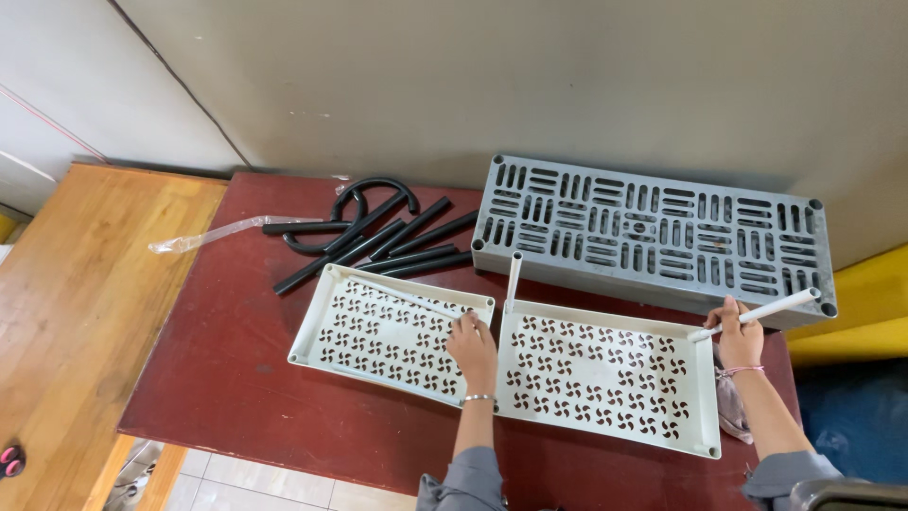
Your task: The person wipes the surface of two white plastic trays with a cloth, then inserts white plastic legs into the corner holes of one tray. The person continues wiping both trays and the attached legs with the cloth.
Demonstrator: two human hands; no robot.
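Two white perforated shelf trays lie side by side on a dark red table (236, 360). My left hand (473, 345) rests on the near edge where the left tray (378, 331) meets the right tray (605, 378). A white tube (514, 276) stands upright in the right tray's far left corner. My right hand (740, 339) grips another white tube (766, 310), held slanted at the right tray's far right corner.
A grey slotted shelf panel (653, 232) lies behind the trays, against the wall. Several black tubes (397, 241) and a clear plastic bag (222, 232) lie at the table's far left. A wooden surface (76, 312) adjoins on the left; yellow and blue items sit right.
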